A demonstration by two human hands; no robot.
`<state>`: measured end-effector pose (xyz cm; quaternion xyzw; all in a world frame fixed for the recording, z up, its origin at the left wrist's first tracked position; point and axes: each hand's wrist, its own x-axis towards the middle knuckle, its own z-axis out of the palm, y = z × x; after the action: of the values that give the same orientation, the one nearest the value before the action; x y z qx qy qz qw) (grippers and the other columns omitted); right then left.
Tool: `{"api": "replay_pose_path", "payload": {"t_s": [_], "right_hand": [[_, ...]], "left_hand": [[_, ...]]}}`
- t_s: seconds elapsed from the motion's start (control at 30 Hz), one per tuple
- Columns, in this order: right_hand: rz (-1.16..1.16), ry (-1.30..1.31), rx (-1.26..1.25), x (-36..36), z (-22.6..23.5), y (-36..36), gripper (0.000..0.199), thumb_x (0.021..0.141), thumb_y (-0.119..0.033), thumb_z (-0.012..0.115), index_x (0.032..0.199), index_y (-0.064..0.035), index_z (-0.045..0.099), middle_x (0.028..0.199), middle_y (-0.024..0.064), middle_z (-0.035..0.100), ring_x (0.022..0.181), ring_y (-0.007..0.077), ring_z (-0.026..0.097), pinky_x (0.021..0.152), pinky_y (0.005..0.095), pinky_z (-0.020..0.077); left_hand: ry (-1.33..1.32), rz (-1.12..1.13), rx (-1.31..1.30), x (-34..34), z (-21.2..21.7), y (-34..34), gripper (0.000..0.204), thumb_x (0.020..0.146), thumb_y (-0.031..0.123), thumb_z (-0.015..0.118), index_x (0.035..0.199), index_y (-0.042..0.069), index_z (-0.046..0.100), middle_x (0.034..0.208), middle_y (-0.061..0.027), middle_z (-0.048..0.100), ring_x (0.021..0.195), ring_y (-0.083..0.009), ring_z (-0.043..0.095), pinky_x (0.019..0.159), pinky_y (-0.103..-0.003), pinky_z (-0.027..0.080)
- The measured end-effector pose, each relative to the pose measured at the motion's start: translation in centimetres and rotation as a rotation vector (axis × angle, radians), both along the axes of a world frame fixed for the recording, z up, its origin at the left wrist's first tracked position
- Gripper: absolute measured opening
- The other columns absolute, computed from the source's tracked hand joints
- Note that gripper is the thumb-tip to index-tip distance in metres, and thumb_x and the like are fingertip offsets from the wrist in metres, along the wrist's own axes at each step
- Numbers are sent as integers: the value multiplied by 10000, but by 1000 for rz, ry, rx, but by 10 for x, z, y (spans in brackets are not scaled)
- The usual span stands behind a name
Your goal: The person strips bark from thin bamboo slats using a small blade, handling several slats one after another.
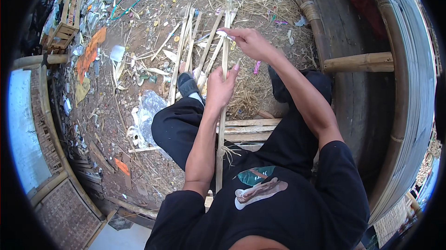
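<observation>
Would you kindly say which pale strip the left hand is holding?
The long strip with loose fibres hanging near its lower end; the other strips lie near the left shoe, outside the left hand.

The long bamboo strip (220,134) runs from beside the torso up past both hands, blocking sideways passage along its length. The left hand (220,85) wraps its middle; the right hand (251,44) is at its upper part, leaving a short gap between them, reachable from the right over the straw (248,96). Just left, loose bamboo strips (189,45) crowd the ground, with a sandal (188,85) among their lower ends. Bent trouser legs (302,129) and the wooden slats (246,129) hem in below. Rightward, the bamboo crossbar (360,62) stops reach; leftward, air opens over littered ground toward the wooden crate (64,24).
</observation>
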<state>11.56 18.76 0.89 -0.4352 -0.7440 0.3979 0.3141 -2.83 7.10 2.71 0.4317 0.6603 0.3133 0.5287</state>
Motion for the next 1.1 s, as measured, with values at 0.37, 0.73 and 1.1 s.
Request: {"api": "replay_pose_path", "payload": {"t_s": [0.37, 0.73, 1.1], "right_hand": [[46, 98, -339, 3, 15, 6, 371, 990, -170, 487, 1353, -178, 561, 612, -56, 437, 558, 59, 406, 529, 264, 381], [-61, -184, 307, 3, 16, 4, 266, 891, -283, 645, 1085, -108, 694, 876, 142, 709, 706, 272, 661, 643, 376, 477], [-126, -272, 288, -5, 12, 2, 176, 882, -241, 645, 979, -99, 680, 755, 106, 687, 727, 300, 670, 659, 400, 497]], "left_hand": [[-20, 11, 6, 5, 7, 6, 282, 957, 305, 617, 806, 73, 560, 569, 98, 413, 489, -3, 322, 434, -224, 239], [135, -8, 72, 12, 15, 4, 419, 903, 338, 658, 681, 30, 481, 537, -71, 515, 490, -130, 468, 479, -335, 392], [192, -64, 54, 11, 14, 6, 431, 923, 370, 628, 701, 21, 506, 546, -55, 492, 508, -135, 449, 495, -339, 375]]}}
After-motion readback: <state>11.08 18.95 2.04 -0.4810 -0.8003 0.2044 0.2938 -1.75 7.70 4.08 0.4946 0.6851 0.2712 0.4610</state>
